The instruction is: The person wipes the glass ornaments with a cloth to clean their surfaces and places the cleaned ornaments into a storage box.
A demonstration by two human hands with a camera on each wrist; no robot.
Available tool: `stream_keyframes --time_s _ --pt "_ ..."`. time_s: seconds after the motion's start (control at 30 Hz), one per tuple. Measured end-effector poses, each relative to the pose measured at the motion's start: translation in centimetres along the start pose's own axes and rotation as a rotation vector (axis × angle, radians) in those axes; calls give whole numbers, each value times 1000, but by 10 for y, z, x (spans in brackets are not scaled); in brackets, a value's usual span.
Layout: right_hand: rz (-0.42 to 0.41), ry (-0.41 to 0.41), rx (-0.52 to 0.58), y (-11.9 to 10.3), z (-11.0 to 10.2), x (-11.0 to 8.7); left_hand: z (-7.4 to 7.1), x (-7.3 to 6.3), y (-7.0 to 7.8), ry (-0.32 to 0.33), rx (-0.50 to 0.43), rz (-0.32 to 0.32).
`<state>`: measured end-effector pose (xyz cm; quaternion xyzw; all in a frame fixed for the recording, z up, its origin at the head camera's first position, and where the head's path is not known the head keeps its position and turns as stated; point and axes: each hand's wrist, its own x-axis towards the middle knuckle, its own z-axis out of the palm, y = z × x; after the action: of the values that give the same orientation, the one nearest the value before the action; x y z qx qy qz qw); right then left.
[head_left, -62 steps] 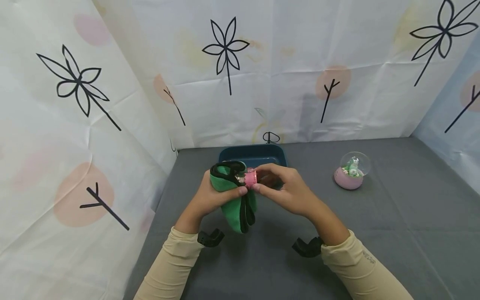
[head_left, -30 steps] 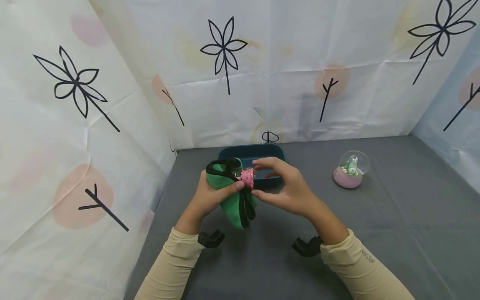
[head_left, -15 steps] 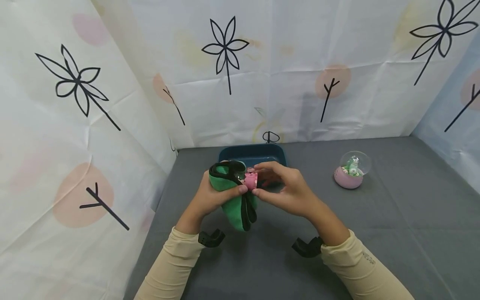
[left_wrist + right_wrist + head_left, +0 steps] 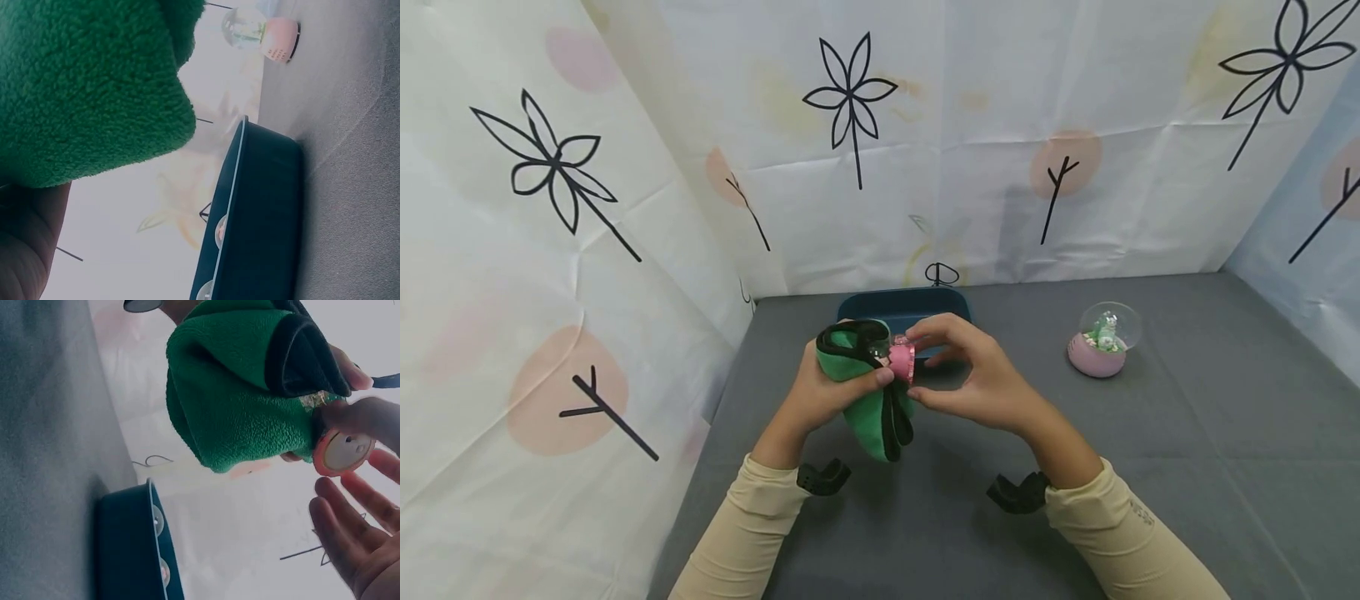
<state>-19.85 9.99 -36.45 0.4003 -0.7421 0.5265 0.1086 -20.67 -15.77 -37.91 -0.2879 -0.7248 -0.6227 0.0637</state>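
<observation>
A small snow globe (image 4: 901, 362) with a pink base lies sideways between the two hands, its clear dome turned toward a green cloth (image 4: 867, 425) with black edging. My left hand (image 4: 823, 385) grips the bunched cloth around the dome, thumb near the pink base. The right hand (image 4: 973, 375) holds the base's rim between thumb and fingertips. In the right wrist view the round white underside (image 4: 342, 452) of the base faces out beside those fingers. Folds of cloth hide most of the dome.
Behind the hands stands a dark blue tray (image 4: 902, 302); the wrist views show clear domes (image 4: 164, 572) inside it. A larger-looking pink-based snow globe (image 4: 1097, 357) stands to the right on the grey tabletop (image 4: 1187, 400). Patterned white sheeting (image 4: 970, 200) closes off the back.
The right fingers came off the pink base, then returned to its rim. The base has turned a little between the hands. The left hand keeps its hold on the cloth.
</observation>
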Motion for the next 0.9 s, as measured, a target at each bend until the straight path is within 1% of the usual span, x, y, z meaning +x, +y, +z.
stream_keyframes --time_s 0.1,0.2,0.27,0.37,0.43,0.5,0.57,0.67,0.77,0.9 --pt "-65 13 -1 1 1 0 0 0 2 -11 -4 -16" --pt "-57 14 -14 -1 2 0 0 0 4 -19 -3 -18" --pt "-1 2 -17 -3 1 -1 1 0 5 -35 -2 -1" --pt "123 -34 11 -7 -2 -1 3 1 4 -46 22 30" --pt "192 -57 38 -8 -4 -1 3 1 4 -50 32 45" --pt "225 -73 59 -8 -5 0 4 1 3 -32 43 46" --pt "219 -80 60 -7 -5 0 3 1 2 -13 34 40" --pt "184 -72 32 -4 -5 0 2 0 2 9 26 17" --pt "142 -57 -14 -2 -5 -1 1 -1 2 8 24 3" --pt "85 -28 -48 -2 -5 -2 2 -1 2 -8 21 4"
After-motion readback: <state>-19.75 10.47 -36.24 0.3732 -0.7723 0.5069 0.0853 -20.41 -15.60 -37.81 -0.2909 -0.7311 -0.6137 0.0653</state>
